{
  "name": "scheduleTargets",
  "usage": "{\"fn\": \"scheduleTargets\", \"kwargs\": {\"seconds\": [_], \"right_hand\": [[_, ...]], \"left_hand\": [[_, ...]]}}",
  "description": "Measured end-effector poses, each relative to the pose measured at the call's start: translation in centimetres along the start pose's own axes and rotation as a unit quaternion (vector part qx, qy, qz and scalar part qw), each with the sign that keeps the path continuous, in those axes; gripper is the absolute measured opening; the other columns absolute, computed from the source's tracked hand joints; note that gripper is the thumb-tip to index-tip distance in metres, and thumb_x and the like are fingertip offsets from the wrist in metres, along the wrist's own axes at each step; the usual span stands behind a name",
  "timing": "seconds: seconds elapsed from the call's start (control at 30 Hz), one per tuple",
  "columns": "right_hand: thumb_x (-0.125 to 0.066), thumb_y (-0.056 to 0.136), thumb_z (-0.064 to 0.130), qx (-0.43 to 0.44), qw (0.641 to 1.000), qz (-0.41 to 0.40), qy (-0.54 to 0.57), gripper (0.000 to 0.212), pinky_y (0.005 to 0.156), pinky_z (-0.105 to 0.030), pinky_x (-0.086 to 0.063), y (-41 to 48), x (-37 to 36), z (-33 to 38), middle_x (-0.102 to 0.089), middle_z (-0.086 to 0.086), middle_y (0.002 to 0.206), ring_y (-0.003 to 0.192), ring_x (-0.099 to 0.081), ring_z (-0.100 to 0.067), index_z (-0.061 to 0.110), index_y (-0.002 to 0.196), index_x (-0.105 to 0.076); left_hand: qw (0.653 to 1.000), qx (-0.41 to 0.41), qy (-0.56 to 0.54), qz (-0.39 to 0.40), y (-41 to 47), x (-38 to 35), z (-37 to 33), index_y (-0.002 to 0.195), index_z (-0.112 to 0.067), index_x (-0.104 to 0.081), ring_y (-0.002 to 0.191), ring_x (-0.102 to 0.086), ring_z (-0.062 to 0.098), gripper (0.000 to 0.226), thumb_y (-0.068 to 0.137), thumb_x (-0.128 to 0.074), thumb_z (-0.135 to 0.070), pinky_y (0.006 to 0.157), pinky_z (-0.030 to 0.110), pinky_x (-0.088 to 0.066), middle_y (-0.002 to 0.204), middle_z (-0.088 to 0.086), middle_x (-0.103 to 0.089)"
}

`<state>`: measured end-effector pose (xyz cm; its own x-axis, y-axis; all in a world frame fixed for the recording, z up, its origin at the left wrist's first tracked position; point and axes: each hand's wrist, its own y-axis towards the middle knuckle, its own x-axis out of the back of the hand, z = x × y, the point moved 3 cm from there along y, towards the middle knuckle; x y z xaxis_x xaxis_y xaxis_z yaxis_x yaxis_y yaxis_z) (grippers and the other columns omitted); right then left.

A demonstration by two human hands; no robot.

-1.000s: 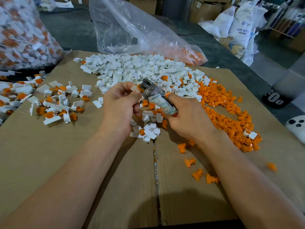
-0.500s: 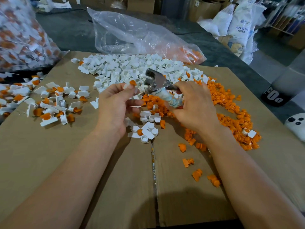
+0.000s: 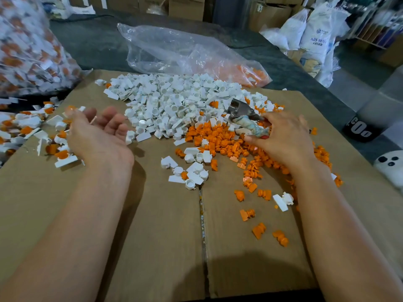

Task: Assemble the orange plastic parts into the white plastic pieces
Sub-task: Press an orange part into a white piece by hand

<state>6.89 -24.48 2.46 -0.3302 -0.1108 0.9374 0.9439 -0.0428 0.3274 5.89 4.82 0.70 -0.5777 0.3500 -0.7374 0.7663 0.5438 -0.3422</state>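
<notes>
Left hand (image 3: 96, 136) palm up, fingers spread and empty, above finished pieces (image 3: 54, 140) at left of cardboard surface (image 3: 152, 236). Right hand (image 3: 283, 138) clamped on metal tool (image 3: 242, 115), resting on orange parts (image 3: 220, 138). White pieces (image 3: 174, 105) heaped just behind, touching the orange pile. Clear bag (image 3: 185, 53) beyond.

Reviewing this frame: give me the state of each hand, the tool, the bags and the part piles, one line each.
Left hand: open, palm up, empty, over the assembled pieces.
Right hand: closed on the metal tool.
Metal tool: held low over the orange parts, head pointing away.
Clear bag: lying flat, mostly empty.
Full bag: packed with assembled pieces.
White pieces: loose heap.
Orange parts: loose, scattered.
Assembled pieces: loose pile at left.
</notes>
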Motion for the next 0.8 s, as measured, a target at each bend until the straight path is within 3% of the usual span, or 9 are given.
{"fn": "scheduleTargets", "kwargs": {"seconds": [0.07, 0.17, 0.27, 0.33, 0.4, 0.47, 0.57, 0.7, 0.8], "right_hand": [[-0.062, 0.072, 0.06, -0.006, 1.0, 0.012, -0.007, 0.066, 0.106, -0.047, -0.02, 0.2, -0.3, -0.4, -0.053, -0.007, 0.122, 0.118, -0.044, -0.025, 0.019, 0.123, -0.052], [-0.061, 0.07, 0.063, -0.009, 0.999, 0.034, -0.016, 0.071, 0.107, -0.048, -0.022, 0.3, -0.7, -0.7, -0.053, -0.007, 0.124, 0.119, -0.044, -0.025, 0.019, 0.125, -0.05], [-0.062, 0.069, 0.063, -0.007, 0.998, 0.051, -0.02, 0.074, 0.106, -0.048, -0.023, 0.4, -1.1, -0.8, -0.051, -0.007, 0.127, 0.12, -0.043, -0.025, 0.019, 0.127, -0.049], [-0.062, 0.069, 0.064, -0.004, 0.998, 0.062, -0.016, 0.074, 0.105, -0.048, -0.024, 0.5, -1.3, -0.8, -0.051, -0.006, 0.128, 0.12, -0.042, -0.024, 0.02, 0.127, -0.049], [-0.061, 0.068, 0.065, -0.003, 0.997, 0.071, -0.013, 0.076, 0.105, -0.048, -0.024, 0.6, -1.5, -0.8, -0.051, -0.006, 0.128, 0.122, -0.041, -0.024, 0.02, 0.128, -0.048], [-0.06, 0.067, 0.066, -0.003, 0.997, 0.081, -0.009, 0.079, 0.105, -0.048, -0.023, 0.6, -1.6, -0.8, -0.05, -0.006, 0.13, 0.123, -0.04, -0.024, 0.019, 0.129, -0.047], [-0.059, 0.066, 0.067, -0.004, 0.996, 0.094, 0.0, 0.083, 0.104, -0.045, -0.024, 0.7, -1.9, -0.8, -0.048, -0.007, 0.132, 0.123, -0.04, -0.025, 0.018, 0.131, -0.045], [-0.055, 0.067, 0.07, -0.001, 0.992, 0.129, -0.003, 0.085, 0.101, -0.044, -0.029, 0.9, -2.4, -0.6, -0.047, -0.008, 0.132, 0.123, -0.04, -0.025, 0.019, 0.133, -0.043], [-0.053, 0.067, 0.071, -0.003, 0.99, 0.138, -0.002, 0.084, 0.1, -0.044, -0.03, 0.9, -2.5, -0.5, -0.047, -0.008, 0.131, 0.122, -0.04, -0.026, 0.02, 0.133, -0.043]], "left_hand": [[0.999, 0.018, 0.04, 0.033, -0.1, -0.3, 0.3, 0.081, -0.014, -0.049, 0.039, -0.052, 0.007, 0.025, 0.098, -0.039, -0.03, 0.04, 0.015, -0.038, 0.046, -0.004, -0.06], [0.961, 0.006, 0.25, 0.119, -0.9, -0.9, 1.0, 0.08, -0.016, -0.054, 0.039, -0.052, 0.005, 0.014, 0.093, -0.051, -0.016, 0.038, 0.016, -0.039, 0.051, -0.005, -0.062], [0.864, -0.073, 0.454, 0.206, -1.6, -1.2, 1.7, 0.07, -0.019, -0.06, 0.04, -0.052, 0.0, 0.017, 0.082, -0.064, -0.008, 0.038, 0.011, -0.038, 0.063, -0.003, -0.062], [0.799, -0.114, 0.531, 0.257, -2.1, -1.3, 1.8, 0.068, -0.02, -0.063, 0.045, -0.054, -0.002, 0.018, 0.074, -0.072, -0.007, 0.042, 0.01, -0.04, 0.063, -0.004, -0.06], [0.736, -0.092, 0.597, 0.304, -2.3, -1.3, 2.1, 0.072, -0.021, -0.064, 0.058, -0.059, 0.005, 0.022, 0.067, -0.076, -0.003, 0.055, 0.018, -0.047, 0.068, -0.003, -0.062], [0.681, -0.049, 0.651, 0.333, -2.4, -1.1, 2.3, 0.077, -0.021, -0.064, 0.068, -0.058, 0.014, 0.033, 0.061, -0.075, 0.006, 0.072, 0.034, -0.052, 0.076, 0.002, -0.064], [0.649, -0.029, 0.677, 0.347, -2.3, -0.9, 2.1, 0.08, -0.02, -0.065, 0.076, -0.059, 0.019, 0.041, 0.061, -0.069, 0.015, 0.082, 0.043, -0.052, 0.087, 0.007, -0.066], [0.597, -0.044, 0.712, 0.367, -2.1, -0.7, 2.2, 0.078, -0.018, -0.067, 0.08, -0.058, 0.022, 0.032, 0.065, -0.07, 0.012, 0.08, 0.04, -0.052, 0.095, 0.009, -0.067], [0.598, -0.068, 0.71, 0.365, -2.0, -0.8, 2.4, 0.074, -0.018, -0.066, 0.078, -0.058, 0.018, 0.021, 0.07, -0.075, 0.001, 0.075, 0.032, -0.049, 0.093, 0.007, -0.068]]}}
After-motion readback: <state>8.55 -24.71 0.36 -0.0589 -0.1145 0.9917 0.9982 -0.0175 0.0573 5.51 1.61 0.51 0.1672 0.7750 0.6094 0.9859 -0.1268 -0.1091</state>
